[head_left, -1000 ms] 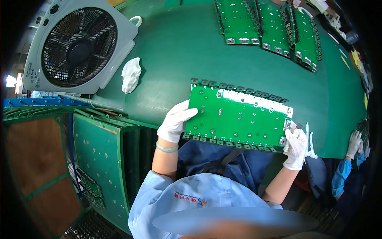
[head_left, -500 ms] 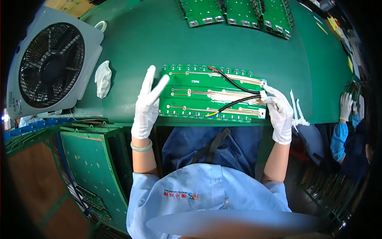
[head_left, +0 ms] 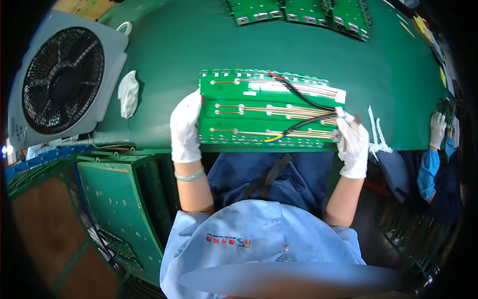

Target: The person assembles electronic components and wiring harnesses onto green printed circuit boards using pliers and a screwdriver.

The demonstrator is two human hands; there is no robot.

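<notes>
A long green circuit board (head_left: 234,94) with copper-coloured strips is held at both ends, close to the near edge of the green table. My left hand (head_left: 186,127), in a white glove, is closed on the board's left edge, its fingertips hidden. At the other end, my gloved right hand (head_left: 352,142) pinches the right edge where two black cables (head_left: 304,96) meet. One cable ends in red on the board, the other in yellow. Whether the right fingers grip the cables as well as the board is hard to see.
A grey box fan (head_left: 64,79) stands at left, near a crumpled white glove (head_left: 129,94). Three more circuit boards (head_left: 303,11) lie at the far edge. White strips (head_left: 378,137) rest right of my hand. A co-worker's gloved hand (head_left: 438,130) is at far right.
My left hand has gone from spread fingers to a closed grip on the board's left edge. The board has shifted slightly right and its far side has risen or tilted.
</notes>
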